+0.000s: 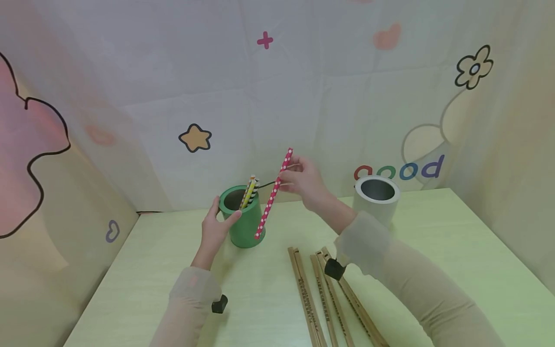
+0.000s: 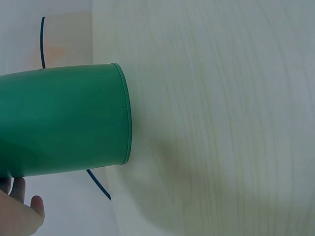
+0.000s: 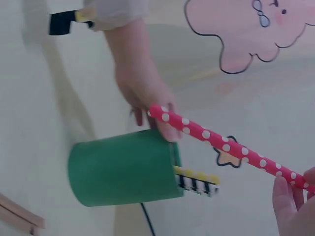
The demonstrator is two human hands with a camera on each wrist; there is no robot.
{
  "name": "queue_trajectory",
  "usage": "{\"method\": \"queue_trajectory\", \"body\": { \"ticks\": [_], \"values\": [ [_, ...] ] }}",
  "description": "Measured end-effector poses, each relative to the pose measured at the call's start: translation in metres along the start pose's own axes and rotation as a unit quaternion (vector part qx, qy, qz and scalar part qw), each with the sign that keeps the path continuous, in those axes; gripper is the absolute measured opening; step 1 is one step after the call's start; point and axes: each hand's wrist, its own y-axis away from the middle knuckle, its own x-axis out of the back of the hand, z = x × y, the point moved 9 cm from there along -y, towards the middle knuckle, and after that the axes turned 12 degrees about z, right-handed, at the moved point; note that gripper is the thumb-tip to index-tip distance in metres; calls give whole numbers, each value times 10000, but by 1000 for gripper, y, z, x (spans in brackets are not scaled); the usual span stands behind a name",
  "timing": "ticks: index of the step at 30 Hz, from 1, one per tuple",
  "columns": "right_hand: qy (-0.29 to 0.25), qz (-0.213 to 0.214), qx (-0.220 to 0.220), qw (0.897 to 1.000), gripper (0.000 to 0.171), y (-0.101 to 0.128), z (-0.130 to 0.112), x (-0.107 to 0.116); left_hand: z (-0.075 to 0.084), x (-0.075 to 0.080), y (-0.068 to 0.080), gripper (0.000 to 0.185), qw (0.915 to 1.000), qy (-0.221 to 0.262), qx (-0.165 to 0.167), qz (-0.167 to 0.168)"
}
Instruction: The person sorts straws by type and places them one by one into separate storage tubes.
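Note:
My left hand [image 1: 215,230] holds a green cylindrical pot [image 1: 244,226] by its rim, thumb at the front and fingers at the left side. The pot stands upright on the table. Several patterned sticks [image 1: 250,193], yellow and black-and-white striped, lean inside it. Just right of the pot, my right hand [image 1: 305,183] pinches a slim red stick [image 1: 272,202] with white dots by its upper part. The stick slants, its lower end in front of the pot's right side in the head view. Its dotted length shows fully beside the pot in the right wrist view.
Several long brown strips [image 1: 308,299] with dark printed marks lie on the pale table [image 1: 138,289] in front. A white cylindrical pot [image 1: 376,200] stands at the back right, partly behind my right sleeve. A printed cloth backdrop [image 1: 225,96] hangs behind the table.

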Motion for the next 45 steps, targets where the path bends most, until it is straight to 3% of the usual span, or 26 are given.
{"method": "queue_trajectory", "body": {
  "ticks": [8,18,23,35,41,45],
  "values": [
    [-482,758,436,9950,21,-12,-29,12,0,0,-1,86,10000,-24,34,-5],
    [-547,1186,642,9894,19,-20,-4,1,-1,-1,-2,87,10000,60,-5,-29],
    [-266,1250,816,9884,19,-19,11,-11,-1,-2,-1,89,9999,89,-43,-33],
    [526,1098,719,9899,21,-20,43,-29,-1,0,-1,87,10000,54,-24,-16],
    [1006,894,600,9891,24,-21,55,-30,0,0,-1,86,9999,109,-58,2],
    [1053,756,559,9900,25,-21,61,-27,0,1,0,86,9999,109,-69,7]
  ]
}}
